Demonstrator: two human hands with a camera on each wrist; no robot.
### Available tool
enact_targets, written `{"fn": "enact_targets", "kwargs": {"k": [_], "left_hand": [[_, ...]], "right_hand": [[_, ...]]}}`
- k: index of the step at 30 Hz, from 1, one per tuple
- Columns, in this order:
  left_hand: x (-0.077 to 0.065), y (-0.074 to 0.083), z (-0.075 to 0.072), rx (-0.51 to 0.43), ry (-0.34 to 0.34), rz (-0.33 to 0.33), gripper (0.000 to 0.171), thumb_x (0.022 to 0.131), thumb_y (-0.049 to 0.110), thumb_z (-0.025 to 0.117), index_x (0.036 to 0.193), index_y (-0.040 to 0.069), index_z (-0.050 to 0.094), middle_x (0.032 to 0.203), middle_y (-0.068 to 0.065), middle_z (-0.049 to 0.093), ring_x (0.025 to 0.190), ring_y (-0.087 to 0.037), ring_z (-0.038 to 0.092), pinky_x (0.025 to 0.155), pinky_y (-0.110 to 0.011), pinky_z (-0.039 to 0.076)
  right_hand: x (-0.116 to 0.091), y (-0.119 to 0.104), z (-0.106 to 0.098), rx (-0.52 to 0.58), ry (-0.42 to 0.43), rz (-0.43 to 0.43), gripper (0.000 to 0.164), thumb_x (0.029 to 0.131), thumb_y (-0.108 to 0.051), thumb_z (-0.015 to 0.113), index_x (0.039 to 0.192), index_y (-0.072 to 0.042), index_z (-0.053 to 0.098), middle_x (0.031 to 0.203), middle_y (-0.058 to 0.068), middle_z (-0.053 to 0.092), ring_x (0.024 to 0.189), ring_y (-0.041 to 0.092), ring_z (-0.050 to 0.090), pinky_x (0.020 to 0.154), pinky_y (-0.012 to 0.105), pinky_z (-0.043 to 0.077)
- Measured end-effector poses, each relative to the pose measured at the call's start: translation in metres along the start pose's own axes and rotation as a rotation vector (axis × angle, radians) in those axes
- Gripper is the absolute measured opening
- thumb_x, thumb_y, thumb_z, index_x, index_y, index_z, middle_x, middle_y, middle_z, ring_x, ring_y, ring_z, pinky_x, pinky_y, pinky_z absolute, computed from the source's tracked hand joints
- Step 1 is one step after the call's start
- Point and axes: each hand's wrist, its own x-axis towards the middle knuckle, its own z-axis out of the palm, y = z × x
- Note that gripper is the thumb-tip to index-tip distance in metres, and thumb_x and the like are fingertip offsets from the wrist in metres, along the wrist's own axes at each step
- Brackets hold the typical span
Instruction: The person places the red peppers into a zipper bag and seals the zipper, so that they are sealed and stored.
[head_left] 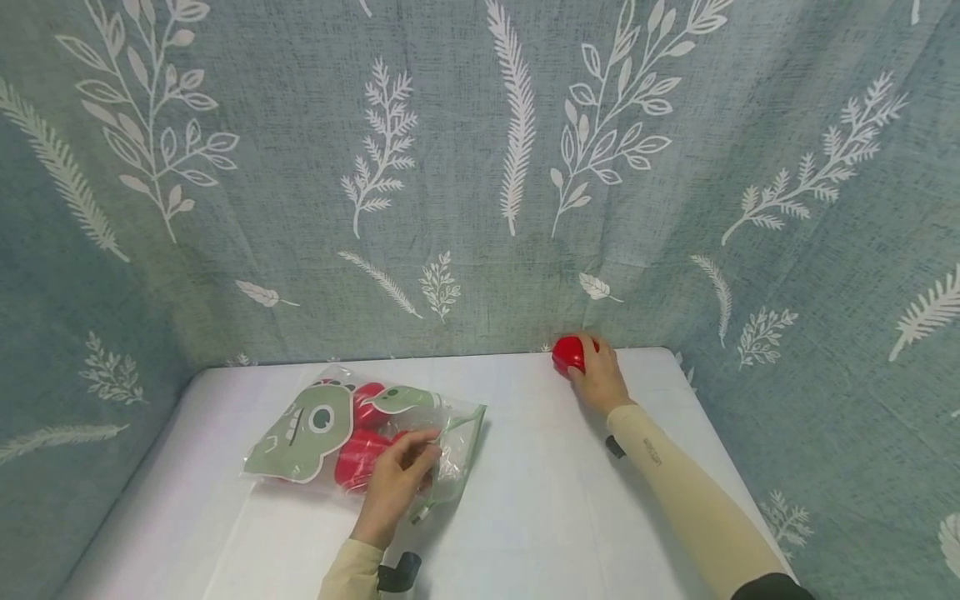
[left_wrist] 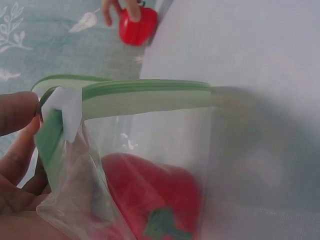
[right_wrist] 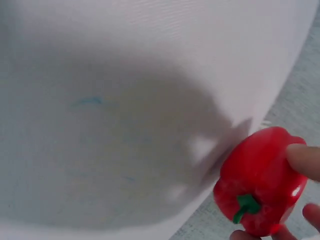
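Observation:
A clear zip bag (head_left: 300, 429) with a green cartoon animal print lies on the left of the table. Red peppers (head_left: 358, 458) show through its plastic, and one pepper with a green stem (left_wrist: 150, 185) sits just below the opening in the left wrist view. My left hand (head_left: 397, 482) pinches the bag by its green zip edge (left_wrist: 150, 87), and the mouth stands partly apart. At the table's far edge, my right hand (head_left: 600, 382) grips a glossy red bell pepper (right_wrist: 262, 167), thumb on one side and fingers on the other.
The white table (head_left: 540, 500) runs back to a blue-green leaf-print curtain (head_left: 465, 167), which also closes in both sides. A small dark wrist strap piece (head_left: 400, 572) shows by the left sleeve.

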Motion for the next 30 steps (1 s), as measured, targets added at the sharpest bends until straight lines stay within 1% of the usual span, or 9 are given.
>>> {"fn": "enact_targets", "kwargs": {"k": [4,6,9,13,17,19,22,27,30], "left_hand": [[0.000,0.000,0.000,-0.003,0.001,-0.002,0.029,0.096,0.016,0.071,0.124,0.010,0.070,0.103,-0.009,0.065,0.086,-0.023,0.059,0.069,-0.028,0.056],[0.000,0.000,0.000,-0.004,0.001,-0.005,0.029,0.096,0.016,0.071,0.124,0.010,0.070,0.102,-0.009,0.065,0.086,-0.023,0.059,0.069,-0.028,0.056],[0.001,-0.001,0.000,0.001,0.001,-0.011,0.030,0.095,0.016,0.071,0.125,0.011,0.070,0.103,-0.009,0.065,0.088,-0.023,0.059,0.070,-0.028,0.056],[0.001,-0.001,0.000,0.008,0.002,-0.010,0.030,0.096,0.016,0.070,0.125,0.011,0.069,0.104,-0.008,0.065,0.089,-0.023,0.059,0.071,-0.028,0.056],[0.001,0.000,-0.001,0.007,0.006,-0.009,0.029,0.096,0.016,0.070,0.124,0.012,0.070,0.104,-0.008,0.066,0.089,-0.022,0.059,0.070,-0.028,0.056],[0.001,0.000,-0.001,0.009,0.007,-0.011,0.029,0.095,0.016,0.071,0.124,0.013,0.070,0.105,-0.008,0.066,0.089,-0.023,0.060,0.071,-0.028,0.056],[0.000,0.000,-0.001,0.013,0.004,-0.014,0.030,0.096,0.019,0.071,0.125,0.012,0.070,0.105,-0.008,0.066,0.091,-0.022,0.060,0.072,-0.028,0.056],[-0.001,0.000,0.000,0.012,0.001,-0.009,0.030,0.096,0.019,0.071,0.125,0.011,0.069,0.105,-0.009,0.066,0.090,-0.022,0.060,0.072,-0.028,0.056],[-0.001,0.001,0.000,0.015,0.000,-0.008,0.029,0.096,0.018,0.070,0.125,0.011,0.069,0.105,-0.009,0.066,0.092,-0.022,0.060,0.073,-0.028,0.057]], "right_hand": [[0.000,-0.004,-0.006,0.088,0.022,0.076,0.076,0.094,-0.018,0.071,0.156,-0.006,0.028,0.147,0.026,0.036,0.133,0.045,0.042,0.109,0.061,0.038],[-0.001,-0.006,-0.010,0.151,0.034,0.115,0.079,0.094,-0.021,0.071,0.157,-0.005,0.026,0.147,0.026,0.036,0.134,0.045,0.042,0.109,0.061,0.039],[-0.005,-0.009,-0.014,0.241,0.035,0.172,0.084,0.095,-0.026,0.069,0.158,-0.002,0.020,0.149,0.027,0.035,0.135,0.044,0.040,0.108,0.061,0.040],[-0.013,-0.015,-0.019,0.340,0.019,0.247,0.087,0.095,-0.033,0.068,0.159,-0.001,0.018,0.149,0.025,0.037,0.135,0.040,0.039,0.109,0.057,0.041],[-0.021,-0.020,-0.021,0.445,-0.036,0.327,0.084,0.096,-0.039,0.067,0.158,-0.003,0.024,0.147,0.022,0.041,0.133,0.038,0.043,0.105,0.052,0.047],[-0.024,-0.023,-0.021,0.503,-0.072,0.375,0.083,0.096,-0.043,0.065,0.158,-0.005,0.026,0.147,0.020,0.041,0.132,0.038,0.044,0.105,0.051,0.048],[-0.031,-0.028,-0.018,0.641,-0.115,0.434,0.078,0.098,-0.044,0.062,0.158,-0.009,0.027,0.149,0.019,0.042,0.133,0.036,0.047,0.107,0.049,0.046],[-0.048,-0.038,-0.016,0.894,-0.152,0.467,0.068,0.103,-0.041,0.056,0.158,-0.012,0.028,0.154,0.019,0.039,0.131,0.038,0.050,0.110,0.048,0.043],[-0.059,-0.045,-0.014,0.961,-0.169,0.474,0.063,0.104,-0.038,0.053,0.157,-0.012,0.029,0.156,0.019,0.037,0.130,0.041,0.050,0.110,0.048,0.042]]}}
